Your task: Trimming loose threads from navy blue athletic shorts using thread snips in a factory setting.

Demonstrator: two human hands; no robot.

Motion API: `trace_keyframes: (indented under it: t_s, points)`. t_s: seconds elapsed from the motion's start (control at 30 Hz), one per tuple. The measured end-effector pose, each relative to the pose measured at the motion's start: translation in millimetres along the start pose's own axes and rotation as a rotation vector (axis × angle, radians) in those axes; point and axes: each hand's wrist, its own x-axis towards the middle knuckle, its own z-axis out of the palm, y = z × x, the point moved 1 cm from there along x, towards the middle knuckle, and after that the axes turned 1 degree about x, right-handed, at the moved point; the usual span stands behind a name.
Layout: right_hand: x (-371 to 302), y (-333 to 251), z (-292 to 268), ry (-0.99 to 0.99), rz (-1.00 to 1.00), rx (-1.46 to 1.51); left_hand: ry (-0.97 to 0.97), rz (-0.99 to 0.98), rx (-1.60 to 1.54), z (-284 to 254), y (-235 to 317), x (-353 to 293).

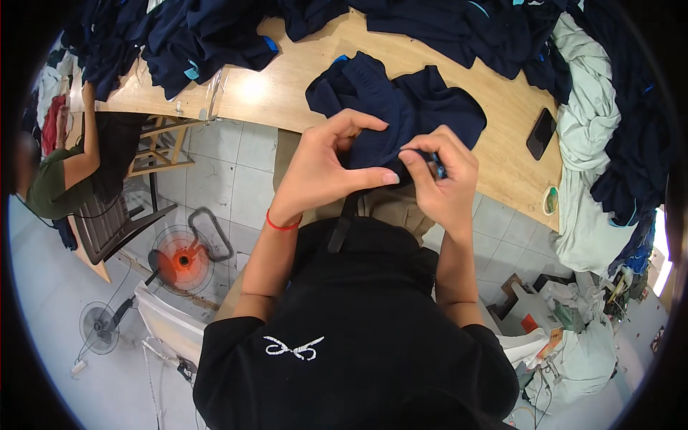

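Observation:
A dark navy garment [441,107] lies bunched at the table's near edge and hangs down toward my lap. Over its near part is my left hand [322,161], thumb and forefinger spread wide apart with a gap between them. My right hand [443,172] is closed, its thumb and forefinger pinched together against the garment's edge. Tucked in its curled fingers is a small blue-and-dark tool [438,166], mostly hidden, so its kind does not show. Whether the pinch also grips cloth or thread is too small to tell.
Heaps of navy garments [201,43] line the table's [287,86] far side. To the right lie a black phone [541,134], a small round container [550,201] and pale green cloth [584,79]. Another person [64,172] works at left, near a chair [107,222] and an orange-centred fan [183,260].

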Motion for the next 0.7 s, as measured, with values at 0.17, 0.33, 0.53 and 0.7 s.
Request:
trace_keyframes:
  t_s: [0.17,0.33,0.53,0.7]
  points:
    - [-0.5,-12.9,1.9,0.014,-0.094,-0.079,0.157,0.152,0.147,2.8,-7.5,0.8]
    - [-18.6,-25.2,15.1,0.038,-0.104,-0.079,0.206,0.211,0.131,-1.9,-14.0,-12.4]
    - [-33.5,-37.6,24.4,0.013,-0.13,-0.095,0.277,0.281,-0.016,2.5,-19.4,-23.9]
    - [-37.4,-38.2,32.2,0.099,-0.129,-0.306,0.255,0.255,-0.135,-1.3,-22.4,-31.4]
